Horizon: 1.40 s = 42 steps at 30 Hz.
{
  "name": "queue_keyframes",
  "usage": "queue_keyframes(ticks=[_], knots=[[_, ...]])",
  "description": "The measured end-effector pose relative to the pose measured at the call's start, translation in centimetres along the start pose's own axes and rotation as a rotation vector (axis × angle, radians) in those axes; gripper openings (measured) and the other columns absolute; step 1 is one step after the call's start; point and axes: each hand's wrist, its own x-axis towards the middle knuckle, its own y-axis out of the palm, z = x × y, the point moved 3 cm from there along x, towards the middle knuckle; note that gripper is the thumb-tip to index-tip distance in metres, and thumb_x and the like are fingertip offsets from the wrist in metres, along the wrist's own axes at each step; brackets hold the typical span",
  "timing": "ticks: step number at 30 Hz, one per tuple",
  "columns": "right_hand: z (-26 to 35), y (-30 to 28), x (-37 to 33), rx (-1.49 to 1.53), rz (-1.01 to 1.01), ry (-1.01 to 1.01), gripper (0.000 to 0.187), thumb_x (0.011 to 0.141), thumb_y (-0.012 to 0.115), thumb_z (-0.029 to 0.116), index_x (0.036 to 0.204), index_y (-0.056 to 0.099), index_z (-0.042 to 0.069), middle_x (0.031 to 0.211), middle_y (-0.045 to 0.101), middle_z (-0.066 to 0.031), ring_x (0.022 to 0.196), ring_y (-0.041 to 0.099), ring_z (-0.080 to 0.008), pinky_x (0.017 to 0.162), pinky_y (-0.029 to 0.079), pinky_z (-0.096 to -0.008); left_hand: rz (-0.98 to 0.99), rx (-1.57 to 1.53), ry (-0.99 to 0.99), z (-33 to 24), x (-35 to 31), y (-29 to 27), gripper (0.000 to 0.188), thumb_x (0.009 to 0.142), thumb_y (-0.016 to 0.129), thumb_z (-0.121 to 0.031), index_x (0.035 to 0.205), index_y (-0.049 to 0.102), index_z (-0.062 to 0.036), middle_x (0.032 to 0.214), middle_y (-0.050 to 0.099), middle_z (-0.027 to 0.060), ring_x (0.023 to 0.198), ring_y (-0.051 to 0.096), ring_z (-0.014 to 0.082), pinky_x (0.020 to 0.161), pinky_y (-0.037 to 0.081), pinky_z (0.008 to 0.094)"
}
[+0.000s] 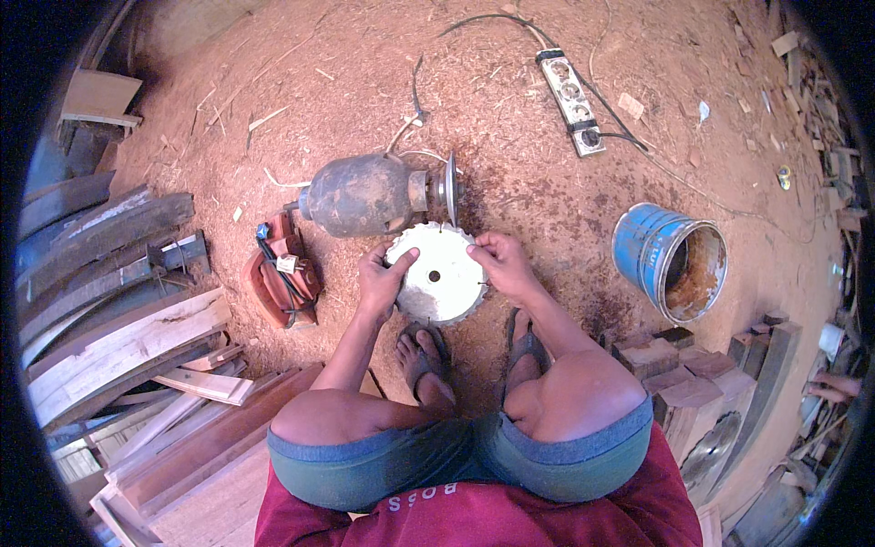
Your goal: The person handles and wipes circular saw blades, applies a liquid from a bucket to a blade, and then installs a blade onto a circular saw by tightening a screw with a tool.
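Note:
Between my hands is a round, shiny circular saw blade (437, 296) with a toothed edge and a dark centre hole. My left hand (381, 276) grips its left rim, thumb across the face and the other fingers partly hidden. At the upper right rim, my right hand (504, 264) pinches the blade's edge. Just beyond the blade, a dirty grey electric motor (360, 194) lies on the ground. A thin grinding disc (451, 189) is mounted on its right end, close to the blade's upper rim.
A red power tool (284, 278) with its cord bundled lies left. Far right are a power strip (570, 102) and a blue metal bucket (652, 251) on its side. Curved planks (128, 337) pile at left; wood blocks (697, 392) and another saw blade (714, 445) are lower right. Another person's hand (831, 387) shows at the right edge.

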Motion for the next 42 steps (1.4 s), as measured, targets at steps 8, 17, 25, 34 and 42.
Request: queue_keyframes(ticks=[8,17,25,34,42], knots=[[-0.1,0.1,0.0,0.041,0.008,0.028,0.014,0.092,0.064,0.011,0.095,0.063,-0.002,0.082,0.068,-0.0048,0.073,0.060,-0.0084,0.066,0.047,-0.0244,0.011,-0.005,0.009,0.3,0.2,-0.1,0.029,0.083,0.077,-0.014,0.104,0.068,0.0040,0.085,0.070,0.0064,0.068,0.062,0.0090,0.062,0.050,0.0247],[0.3,-0.1,-0.1,0.050,0.004,0.030,0.013,0.092,0.065,0.011,0.094,0.063,-0.002,0.082,0.068,-0.0045,0.073,0.060,-0.0082,0.066,0.047,-0.0244,0.003,0.047,-0.001,-0.4,-0.1,0.1,0.030,0.083,0.077,-0.016,0.103,0.068,0.0044,0.084,0.070,0.0070,0.069,0.062,0.0095,0.063,0.050,0.0251],[4.0,-0.4,-1.9,0.064,0.068,0.071,0.021,0.091,0.066,0.018,0.095,0.064,-0.002,0.084,0.068,-0.0062,0.079,0.063,-0.0109,0.066,0.050,-0.0304,0.038,0.100,0.093,-3.0,-1.1,-0.5,0.030,0.081,0.079,-0.017,0.101,0.068,0.0026,0.087,0.071,0.0083,0.074,0.064,0.0111,0.067,0.051,0.0259],[3.9,-0.5,-2.0,0.048,0.069,-0.010,0.018,0.092,0.066,0.017,0.094,0.063,-0.001,0.085,0.068,-0.0035,0.082,0.062,-0.0094,0.073,0.049,-0.0273,0.120,0.108,0.077,-3.5,-1.5,-1.1,0.029,0.082,0.079,-0.017,0.101,0.069,0.0020,0.087,0.070,0.0054,0.075,0.062,0.0090,0.068,0.051,0.0257],[1.8,-0.4,-1.0,0.085,0.033,-0.025,0.015,0.091,0.066,0.014,0.093,0.064,-0.001,0.086,0.069,-0.0046,0.081,0.063,-0.0094,0.072,0.049,-0.0278,0.063,0.096,0.072,-0.7,-0.5,-0.5,0.033,0.083,0.078,-0.019,0.103,0.068,0.0041,0.084,0.070,0.0051,0.071,0.061,0.0080,0.064,0.049,0.0238]])
